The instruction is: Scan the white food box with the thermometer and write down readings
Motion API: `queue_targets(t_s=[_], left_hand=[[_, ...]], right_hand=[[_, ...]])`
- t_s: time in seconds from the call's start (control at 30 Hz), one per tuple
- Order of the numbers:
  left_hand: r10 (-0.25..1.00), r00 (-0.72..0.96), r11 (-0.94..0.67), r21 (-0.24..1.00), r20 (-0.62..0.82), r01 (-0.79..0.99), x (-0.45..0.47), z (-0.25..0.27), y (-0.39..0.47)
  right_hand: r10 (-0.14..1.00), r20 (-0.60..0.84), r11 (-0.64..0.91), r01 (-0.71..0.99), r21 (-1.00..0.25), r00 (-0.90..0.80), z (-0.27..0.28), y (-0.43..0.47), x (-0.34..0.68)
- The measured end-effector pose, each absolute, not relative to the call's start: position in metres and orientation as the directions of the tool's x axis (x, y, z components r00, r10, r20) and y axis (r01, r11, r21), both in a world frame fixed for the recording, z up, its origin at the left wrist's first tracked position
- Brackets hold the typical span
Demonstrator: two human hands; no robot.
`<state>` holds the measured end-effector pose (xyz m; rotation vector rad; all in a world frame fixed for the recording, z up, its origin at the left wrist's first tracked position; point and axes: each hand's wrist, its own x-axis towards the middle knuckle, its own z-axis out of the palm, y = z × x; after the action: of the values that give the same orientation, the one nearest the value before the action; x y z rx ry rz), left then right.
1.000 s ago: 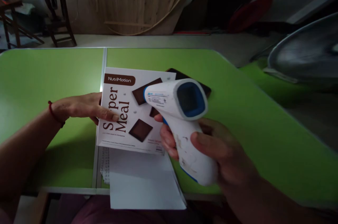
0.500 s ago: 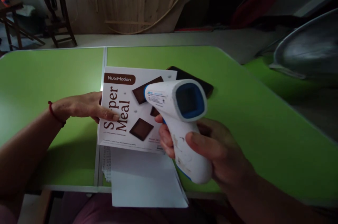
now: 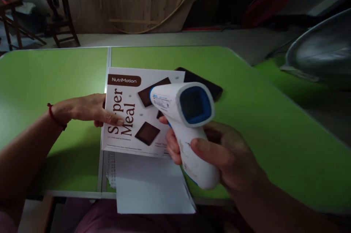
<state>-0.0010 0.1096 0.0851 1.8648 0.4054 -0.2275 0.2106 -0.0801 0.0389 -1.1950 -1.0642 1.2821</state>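
A white box (image 3: 120,112) with brown "NutriMotion" and "Super Meal" lettering faces me, and my left hand (image 3: 87,110) grips its left edge with the thumb on the front. My right hand (image 3: 219,152) is wrapped round the handle of a white and blue infrared thermometer gun (image 3: 194,152). Its nose points left in front of the box, and its screen, turned towards me, looks dark. The index finger is at the trigger. The thermometer and my right fingers hide the box's right part. Whether the two touch I cannot tell.
White sheets of paper (image 3: 153,189) lie below the box and overhang the near edge of the green table (image 3: 274,134). A dark flat object (image 3: 205,83), perhaps a phone, lies behind the thermometer. A wooden chair (image 3: 64,17) and a large shiny metal disc (image 3: 323,50) stand beyond.
Hardly anything differs. The view has shifted slightly, and both hands keep the same hold on the box and the thermometer gun.
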Motion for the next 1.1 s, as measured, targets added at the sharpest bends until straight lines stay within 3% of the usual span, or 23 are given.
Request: queue_targets(t_s=[0.13,0.27,0.33,0.43,0.57,0.63,0.7,0.77,0.83,0.9,0.97,1.1], left_hand=[[0.139,0.93,-0.261,0.893,-0.341,0.366,-0.002,0.085,0.112],[0.113,0.942,-0.244,0.91,-0.317,0.336,-0.004,0.082,0.114],[0.118,0.941,-0.242,0.91,-0.318,0.337,-0.005,0.08,0.116],[0.128,0.938,-0.252,0.905,-0.321,0.344,-0.005,0.08,0.117],[0.103,0.95,-0.276,0.909,-0.295,0.312,-0.004,0.082,0.117],[0.091,0.954,-0.29,0.909,-0.284,0.299,-0.003,0.084,0.116],[0.094,0.955,-0.304,0.905,-0.283,0.298,-0.002,0.086,0.114],[0.107,0.952,-0.311,0.899,-0.288,0.307,-0.001,0.088,0.113],[0.122,0.949,-0.311,0.897,-0.29,0.314,0.001,0.09,0.112],[0.122,0.95,-0.305,0.9,-0.287,0.311,0.002,0.092,0.11],[0.109,0.956,-0.288,0.912,-0.271,0.292,0.004,0.095,0.108],[0.114,0.954,-0.228,0.927,-0.277,0.297,0.004,0.106,0.102]], right_hand=[[0.996,-0.035,-0.025,-0.124,-0.992,0.081,0.041,-0.078,0.209],[0.939,0.08,0.139,-0.156,-0.978,0.334,0.045,-0.062,0.224],[0.872,0.09,0.139,-0.066,-0.988,0.482,0.045,-0.048,0.239],[0.88,0.04,-0.107,0.28,-0.954,0.473,0.037,-0.026,0.26],[0.877,-0.03,-0.406,0.704,-0.582,0.48,0.018,-0.004,0.268],[0.896,-0.054,-0.425,0.812,-0.4,0.441,0.01,0.0,0.265],[0.915,-0.089,-0.402,0.871,-0.282,0.393,0.007,-0.001,0.262],[0.931,-0.033,-0.364,0.91,-0.198,0.365,0.007,-0.006,0.259],[0.947,0.134,-0.265,0.945,-0.192,0.293,0.007,-0.013,0.255],[0.946,0.268,-0.107,0.959,-0.263,0.179,0.007,-0.018,0.25],[0.965,0.252,0.027,0.932,-0.363,0.07,0.004,-0.021,0.243],[0.989,0.138,0.019,0.894,-0.447,0.049,-0.003,-0.02,0.232]])
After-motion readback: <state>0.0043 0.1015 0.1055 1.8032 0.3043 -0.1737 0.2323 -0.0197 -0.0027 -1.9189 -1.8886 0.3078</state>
